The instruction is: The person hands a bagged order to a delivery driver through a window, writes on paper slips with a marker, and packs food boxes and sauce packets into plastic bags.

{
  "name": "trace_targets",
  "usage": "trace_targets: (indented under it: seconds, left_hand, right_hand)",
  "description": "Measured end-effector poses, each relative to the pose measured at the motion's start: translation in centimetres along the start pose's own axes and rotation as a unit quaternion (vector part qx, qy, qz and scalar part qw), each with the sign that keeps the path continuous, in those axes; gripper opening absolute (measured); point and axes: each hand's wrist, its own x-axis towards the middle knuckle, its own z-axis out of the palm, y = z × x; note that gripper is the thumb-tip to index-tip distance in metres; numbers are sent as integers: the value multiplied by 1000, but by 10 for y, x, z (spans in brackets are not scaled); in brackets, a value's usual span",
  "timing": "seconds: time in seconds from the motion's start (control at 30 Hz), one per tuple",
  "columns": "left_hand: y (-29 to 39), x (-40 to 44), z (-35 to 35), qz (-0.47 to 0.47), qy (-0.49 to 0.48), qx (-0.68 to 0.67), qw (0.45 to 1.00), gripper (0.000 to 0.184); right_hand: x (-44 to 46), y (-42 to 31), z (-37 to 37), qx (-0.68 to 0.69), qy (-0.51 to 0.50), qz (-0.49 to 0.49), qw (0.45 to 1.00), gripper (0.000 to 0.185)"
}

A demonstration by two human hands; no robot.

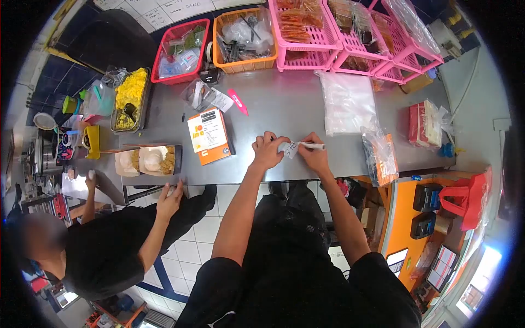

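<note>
At the front edge of the steel table, my left hand (268,150) pinches a small white slip (288,149) with dark handwriting on it. My right hand (314,154) is closed around a white marker (313,145), whose tip end is beside the slip. Left of my hands lies an orange and white box (209,135) with printed papers on top. A pink marker (238,102) rests on the steel behind it.
A co-worker (109,246) stands at the left, a hand near two open food boxes (145,160). A tray of yellow food (131,98) is behind. Red (182,51) and orange baskets (244,41), pink racks (306,49) and plastic bags (347,104) line the back.
</note>
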Motion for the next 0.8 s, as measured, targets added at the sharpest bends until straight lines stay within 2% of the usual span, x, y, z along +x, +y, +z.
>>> trace_targets:
  seconds: [0.07,0.13,0.17,0.2,0.27,0.3,0.33,0.4,0.43,0.47,0.53,0.57,0.6,0.63,0.73,0.77,0.8]
  left_hand:
    - [-1,1,-1,-1,9,4,1000,45]
    - [0,-2,-1,13,19,3,1000,44]
    - [-1,-2,1,16,15,25,999,53]
    - [-3,0,1,19,18,29,999,53]
    - [3,-2,-11,18,28,-29,999,66]
    - [6,-6,-15,25,36,11,999,79]
    - [-4,-1,-11,30,33,16,999,79]
    - [-31,7,7,49,53,-275,959,77]
    - [-28,-1,-1,94,36,-321,942,68]
    - [-23,-6,-4,96,29,-319,943,68]
    - [-18,-15,-7,60,-21,-437,897,57]
    - [-16,-14,-6,59,-22,-434,899,57]
    - [-12,-12,-3,-22,5,-597,802,54]
    - [-6,-10,-4,-101,33,-734,671,52]
    - [9,-7,-6,-119,10,-743,658,48]
    - [14,-7,-6,-111,19,-693,712,58]
    - [15,-7,-9,-112,18,-692,713,58]
  right_hand:
    - [1,3,3,54,28,15,998,16]
    - [-2,11,9,199,51,101,973,14]
    - [-3,18,11,202,54,98,973,14]
    - [-4,25,12,214,50,97,971,13]
    - [-3,20,14,229,46,94,968,12]
    - [-4,19,14,200,20,84,976,12]
    - [-6,14,12,169,-2,76,983,12]
    - [-5,-3,9,160,-2,86,983,13]
    - [-5,-6,8,149,-12,94,984,14]
    - [-4,-3,6,151,-6,98,984,14]
    - [-4,-3,7,195,-30,86,977,16]
    - [-5,-4,7,198,-29,87,976,16]
    - [-6,-6,5,179,-41,87,979,16]
    - [-6,-7,5,159,-52,87,982,16]
    - [-8,-9,6,173,-55,83,980,15]
    - [-7,-10,7,173,-55,83,980,15]
    - [-7,-10,7,205,-47,101,972,15]
